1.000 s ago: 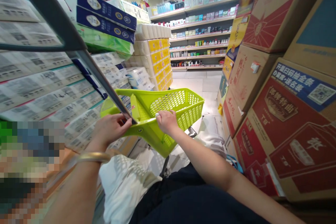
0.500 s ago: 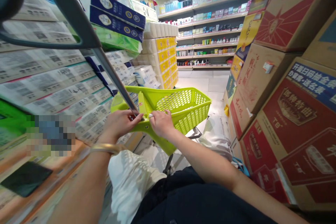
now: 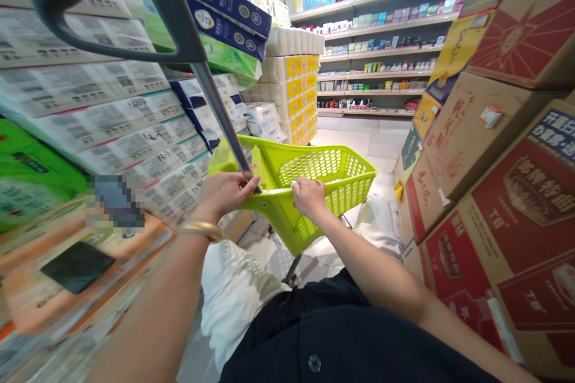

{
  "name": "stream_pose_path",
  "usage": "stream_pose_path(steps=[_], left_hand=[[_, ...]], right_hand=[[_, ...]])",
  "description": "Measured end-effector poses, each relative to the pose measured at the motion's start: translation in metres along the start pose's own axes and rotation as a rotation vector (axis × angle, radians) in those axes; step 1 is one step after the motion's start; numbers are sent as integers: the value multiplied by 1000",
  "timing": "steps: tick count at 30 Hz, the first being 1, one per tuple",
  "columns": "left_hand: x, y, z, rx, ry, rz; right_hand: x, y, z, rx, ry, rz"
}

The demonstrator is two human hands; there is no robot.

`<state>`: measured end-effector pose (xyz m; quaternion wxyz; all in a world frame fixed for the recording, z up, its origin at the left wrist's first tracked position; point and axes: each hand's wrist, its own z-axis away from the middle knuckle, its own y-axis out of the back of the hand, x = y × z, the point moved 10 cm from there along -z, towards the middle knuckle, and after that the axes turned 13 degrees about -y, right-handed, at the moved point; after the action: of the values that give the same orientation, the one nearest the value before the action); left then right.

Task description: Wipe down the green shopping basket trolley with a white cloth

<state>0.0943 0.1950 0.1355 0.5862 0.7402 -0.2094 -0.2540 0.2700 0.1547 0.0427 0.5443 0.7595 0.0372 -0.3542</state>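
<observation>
A lime-green shopping cart (image 3: 335, 182) with a holed plastic basket is right in front of me. Its slanting grey metal pole (image 3: 222, 111) rises to a dark grey handle (image 3: 121, 55) at the upper left. My left hand (image 3: 224, 191), with a gold bangle at the wrist, is closed around the foot of the pole at the basket's near rim. Farther right on that rim is my right hand (image 3: 309, 197), its fingers curled closed. A small white bit shows at its fingertips; I cannot make out what it is.
Stacked tissue packs (image 3: 103, 87) line the left side, with a dark flat device (image 3: 77, 266) lying on orange packs. Red and brown cartons (image 3: 507, 221) are piled on the right. Shelves of small goods (image 3: 381, 45) stand at the far end of the tiled aisle (image 3: 354, 131).
My right hand has slid rightward along the basket's rim, widening the gap from my left hand. Left hand stays at the pole. The whole scene has shifted rightward in view.
</observation>
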Motion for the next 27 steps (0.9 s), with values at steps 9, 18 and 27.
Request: stream_pose_path(steps=[9, 18, 27], left_hand=[[-3, -2, -1, 0, 16, 2], [-7, -3, -2, 29, 22, 28], [-1, -2, -2, 10, -17, -4]], right_hand=[[-58, -9, 24, 2, 223, -71], [12, -3, -4, 34, 32, -22], [-47, -8, 18, 22, 126, -52]])
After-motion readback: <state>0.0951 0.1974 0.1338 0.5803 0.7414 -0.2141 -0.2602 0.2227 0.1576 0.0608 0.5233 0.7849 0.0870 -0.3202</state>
